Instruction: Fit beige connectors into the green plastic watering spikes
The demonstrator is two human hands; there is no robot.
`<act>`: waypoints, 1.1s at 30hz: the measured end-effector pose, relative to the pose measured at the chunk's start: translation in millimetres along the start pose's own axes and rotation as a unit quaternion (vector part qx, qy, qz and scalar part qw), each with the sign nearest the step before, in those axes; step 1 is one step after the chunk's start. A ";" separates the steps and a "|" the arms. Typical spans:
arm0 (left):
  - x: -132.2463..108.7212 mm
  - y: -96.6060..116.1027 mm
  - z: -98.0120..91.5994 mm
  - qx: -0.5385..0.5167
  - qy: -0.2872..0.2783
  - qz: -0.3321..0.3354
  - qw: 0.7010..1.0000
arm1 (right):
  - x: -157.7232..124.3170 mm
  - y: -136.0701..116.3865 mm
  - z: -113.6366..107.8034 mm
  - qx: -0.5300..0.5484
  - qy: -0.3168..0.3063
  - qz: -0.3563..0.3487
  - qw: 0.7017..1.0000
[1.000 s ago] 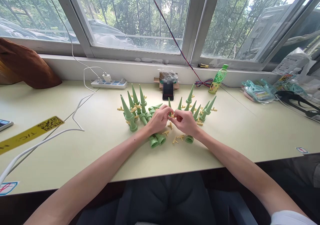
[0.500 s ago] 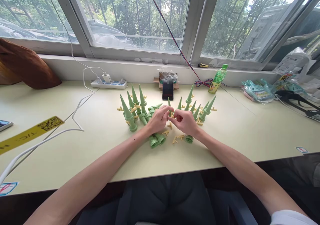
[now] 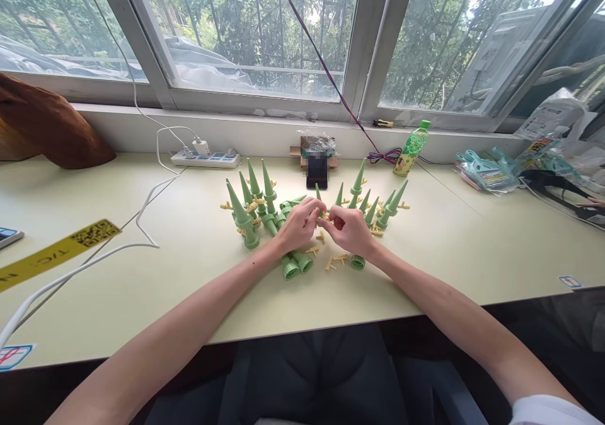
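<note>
My left hand (image 3: 299, 224) is closed around a green plastic watering spike (image 3: 318, 193), its pointed tip showing above my fingers. Close against it, my right hand (image 3: 350, 228) pinches a small yellow valve (image 3: 324, 215) at the side of that spike; my fingers hide most of the joint. To the left stand several green spikes (image 3: 240, 205) fitted with yellow valves, and others lie beside my left wrist. More green spikes (image 3: 396, 199) stand on the right. Loose yellow valves (image 3: 329, 263) and open-ended green pieces (image 3: 290, 268) lie on the table below my hands.
A phone (image 3: 316, 171) leans against a small box at the back. Behind are a power strip (image 3: 215, 159) with white cables and a green drink bottle (image 3: 413, 149). Plastic-wrapped items (image 3: 489, 171) lie at right, where another person's hand (image 3: 593, 203) shows at the edge.
Both my hands stay nearly in place, with the spike's tip shifting slightly left. Another person's hand has come into view at the right edge.
</note>
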State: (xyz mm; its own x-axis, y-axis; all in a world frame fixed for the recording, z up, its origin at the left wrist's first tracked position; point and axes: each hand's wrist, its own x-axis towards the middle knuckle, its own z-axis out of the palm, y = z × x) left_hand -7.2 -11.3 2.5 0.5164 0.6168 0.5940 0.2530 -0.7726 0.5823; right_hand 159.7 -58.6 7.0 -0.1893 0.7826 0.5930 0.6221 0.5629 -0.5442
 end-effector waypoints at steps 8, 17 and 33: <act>-0.4 3.5 0.3 -0.016 -0.006 0.002 1.000 | 1.7 7.1 0.6 -0.004 0.024 0.023 0.999; -1.9 1.6 1.4 0.023 -0.010 0.008 1.000 | 1.9 10.3 1.5 0.006 0.021 0.025 0.999; -3.9 8.1 2.4 0.145 0.004 -0.012 0.989 | 3.4 11.7 0.9 0.011 0.009 0.030 0.999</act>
State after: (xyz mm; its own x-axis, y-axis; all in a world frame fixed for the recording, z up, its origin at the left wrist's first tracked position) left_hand -5.1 -20.4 3.6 0.5015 0.6355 0.5870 0.4890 -0.7680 0.4136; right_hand 165.7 -49.1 2.1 -0.1382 0.8103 0.5695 0.6154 0.5208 -0.5916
